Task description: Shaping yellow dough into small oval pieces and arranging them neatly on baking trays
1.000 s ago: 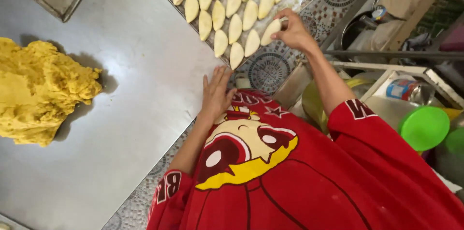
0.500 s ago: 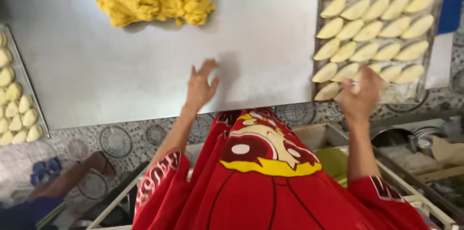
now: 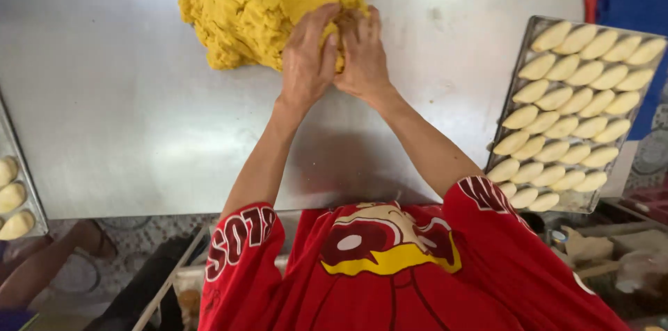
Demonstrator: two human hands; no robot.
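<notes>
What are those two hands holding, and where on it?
Both the left hand and right hand grip the yellow dough mound at its near edge.

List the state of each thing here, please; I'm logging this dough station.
Big yellow crumbly dough mound: heaped, both hands in its near edge.
Left hand: pressed into dough.
Right hand: pressed into dough.
Right metal tray: nearly full of shaped pale pieces.
Steel tabletop: bare, shiny.

I see a red short-sleeved shirt (image 3: 417, 282) with white lettering on both sleeves, a yellow, white and dark-red graphic on front, and 2 bare forearms.
</notes>
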